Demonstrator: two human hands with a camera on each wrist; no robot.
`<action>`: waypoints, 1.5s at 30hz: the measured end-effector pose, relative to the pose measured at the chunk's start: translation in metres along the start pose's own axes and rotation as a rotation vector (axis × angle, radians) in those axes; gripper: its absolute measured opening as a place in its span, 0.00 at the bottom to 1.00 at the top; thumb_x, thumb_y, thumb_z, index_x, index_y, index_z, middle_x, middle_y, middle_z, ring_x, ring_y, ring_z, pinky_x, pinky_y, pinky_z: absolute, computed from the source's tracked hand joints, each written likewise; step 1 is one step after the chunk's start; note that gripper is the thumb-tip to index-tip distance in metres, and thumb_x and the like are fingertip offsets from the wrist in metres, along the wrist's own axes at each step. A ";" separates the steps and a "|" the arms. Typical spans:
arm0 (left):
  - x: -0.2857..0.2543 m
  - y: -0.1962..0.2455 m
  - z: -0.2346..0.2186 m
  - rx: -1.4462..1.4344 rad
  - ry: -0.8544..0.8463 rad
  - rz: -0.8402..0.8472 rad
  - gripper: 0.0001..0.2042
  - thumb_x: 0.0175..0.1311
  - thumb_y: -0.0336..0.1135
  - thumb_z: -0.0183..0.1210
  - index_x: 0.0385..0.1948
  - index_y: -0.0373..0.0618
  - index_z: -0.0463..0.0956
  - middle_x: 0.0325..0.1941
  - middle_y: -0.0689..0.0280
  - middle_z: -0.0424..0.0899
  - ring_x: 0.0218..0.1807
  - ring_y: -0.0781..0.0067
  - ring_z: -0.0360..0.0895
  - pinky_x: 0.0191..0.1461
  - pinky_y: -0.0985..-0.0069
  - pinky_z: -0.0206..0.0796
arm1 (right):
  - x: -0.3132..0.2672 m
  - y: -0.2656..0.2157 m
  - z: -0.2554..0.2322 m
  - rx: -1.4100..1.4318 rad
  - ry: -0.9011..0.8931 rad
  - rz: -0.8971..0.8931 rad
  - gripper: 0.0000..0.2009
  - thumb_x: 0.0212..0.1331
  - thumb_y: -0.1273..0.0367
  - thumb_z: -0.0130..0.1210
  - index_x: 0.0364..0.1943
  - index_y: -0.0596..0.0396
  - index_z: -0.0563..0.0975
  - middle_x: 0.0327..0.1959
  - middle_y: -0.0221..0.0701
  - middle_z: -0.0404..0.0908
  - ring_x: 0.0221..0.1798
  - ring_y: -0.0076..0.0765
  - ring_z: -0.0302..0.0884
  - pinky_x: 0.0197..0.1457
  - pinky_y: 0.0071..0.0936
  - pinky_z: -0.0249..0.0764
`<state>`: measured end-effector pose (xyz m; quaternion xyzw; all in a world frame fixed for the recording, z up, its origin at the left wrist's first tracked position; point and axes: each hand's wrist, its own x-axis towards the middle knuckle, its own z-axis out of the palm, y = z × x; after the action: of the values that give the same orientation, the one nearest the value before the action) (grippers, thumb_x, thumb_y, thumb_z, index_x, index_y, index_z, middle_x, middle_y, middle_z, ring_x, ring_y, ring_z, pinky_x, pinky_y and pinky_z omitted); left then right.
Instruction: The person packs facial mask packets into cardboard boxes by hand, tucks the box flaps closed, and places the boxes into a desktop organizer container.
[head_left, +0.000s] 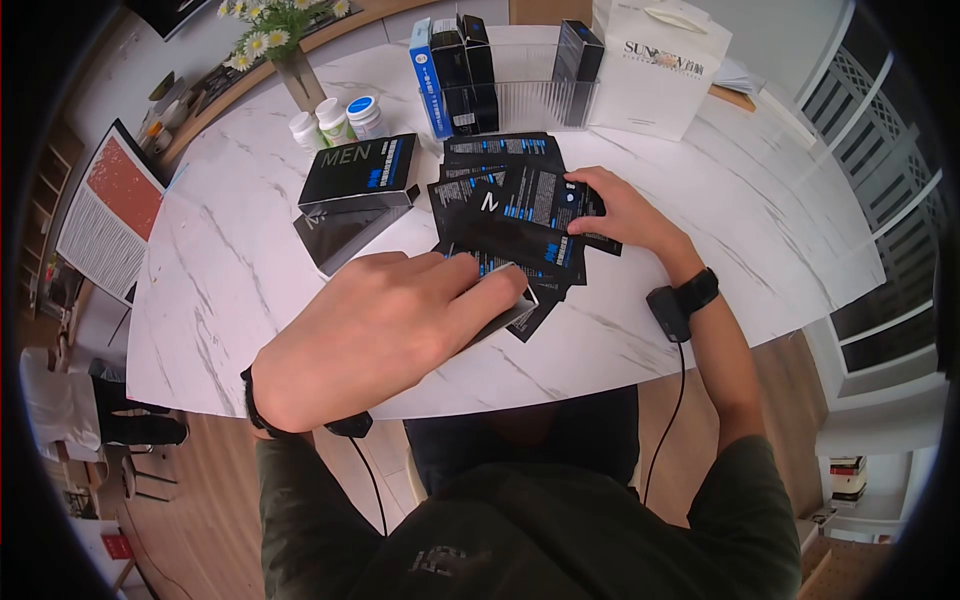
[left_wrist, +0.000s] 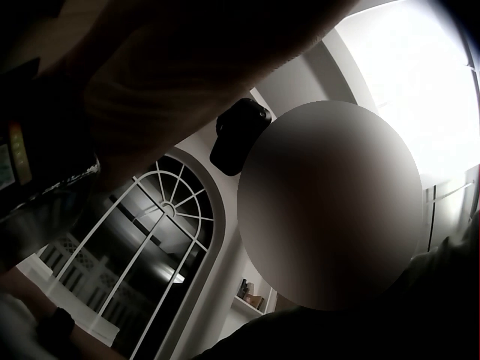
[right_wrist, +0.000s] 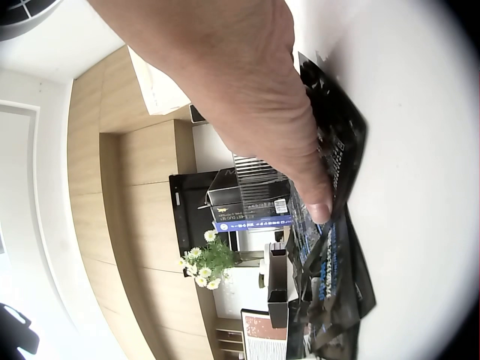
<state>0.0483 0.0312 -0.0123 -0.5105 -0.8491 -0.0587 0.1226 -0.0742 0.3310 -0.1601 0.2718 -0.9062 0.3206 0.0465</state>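
Note:
Over the table's front edge, my left hand (head_left: 385, 325) grips a dark box (head_left: 492, 326) with a pale edge, mostly hidden under the fingers. Several flat black sachets (head_left: 510, 210) with blue and white print lie fanned in an overlapping pile just beyond it. At the pile's right side my right hand (head_left: 630, 215) holds the edge of a black sachet (head_left: 540, 200) between thumb and fingers. In the right wrist view the thumb (right_wrist: 319, 210) presses on the sachets (right_wrist: 334, 262). A black box marked MEN (head_left: 360, 175) lies left of the pile, above another glossy black piece (head_left: 345, 240).
White bottles (head_left: 365, 115) stand at the back left near a vase of daisies (head_left: 295, 75). Behind the pile, a clear ribbed organizer (head_left: 540, 105) holds upright boxes (head_left: 465, 75). A white paper bag (head_left: 660, 70) stands at the back right. Cables hang from both wrists.

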 end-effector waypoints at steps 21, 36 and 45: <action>0.005 -0.026 0.001 0.076 0.045 -0.088 0.20 0.46 0.28 0.60 0.44 0.39 0.69 0.28 0.61 0.75 0.31 0.60 0.76 0.35 0.69 0.69 | -0.001 -0.001 0.000 -0.007 0.020 -0.036 0.32 0.43 0.57 0.66 0.53 0.57 0.69 0.51 0.39 0.71 0.56 0.44 0.67 0.60 0.32 0.63; 0.012 -0.032 0.009 0.327 0.063 -0.158 0.23 0.42 0.28 0.62 0.45 0.42 0.72 0.27 0.63 0.75 0.34 0.63 0.76 0.38 0.72 0.68 | -0.001 0.003 0.002 -0.032 0.025 -0.055 0.32 0.45 0.56 0.65 0.53 0.57 0.69 0.51 0.40 0.71 0.56 0.45 0.67 0.59 0.32 0.64; 0.007 -0.039 -0.001 0.190 -0.004 -0.105 0.20 0.47 0.29 0.61 0.45 0.36 0.71 0.28 0.61 0.76 0.33 0.61 0.76 0.39 0.70 0.68 | -0.002 0.001 0.002 -0.029 0.025 -0.044 0.31 0.45 0.56 0.65 0.53 0.57 0.69 0.51 0.40 0.71 0.56 0.46 0.67 0.59 0.33 0.64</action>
<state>0.0111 0.0184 -0.0083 -0.4517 -0.8765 0.0166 0.1655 -0.0734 0.3314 -0.1629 0.2871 -0.9038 0.3096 0.0690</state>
